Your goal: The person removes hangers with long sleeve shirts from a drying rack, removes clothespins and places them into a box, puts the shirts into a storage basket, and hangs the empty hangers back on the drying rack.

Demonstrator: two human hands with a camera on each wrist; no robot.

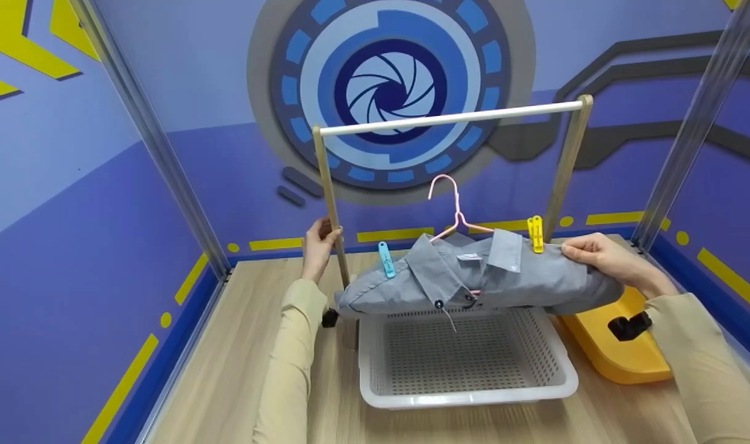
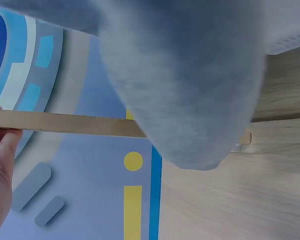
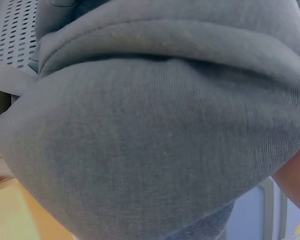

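A grey shirt [image 1: 535,283] with a collar and dark buttons is bunched on a pink hanger [image 1: 457,200], whose hook stands below and apart from the rack's white rail. A blue clothespin [image 1: 386,260] and a yellow clothespin [image 1: 536,234] are clipped to its shoulders. My right hand [image 1: 609,259] pinches the cloth at the shirt's right end; in the right wrist view the shirt hides most of that hand. With thumb and fingers, my left hand [image 1: 319,246] grips the left wooden post [image 1: 326,185] of the rack, also seen in the left wrist view.
A white perforated basket [image 1: 467,398] stands on the wooden table [image 1: 227,370] below and in front of the shirt. Right of it lies a yellow-orange tray [image 1: 627,361], partly under the shirt. The rack's white rail [image 1: 448,121] spans above, and a patterned wall rises behind.
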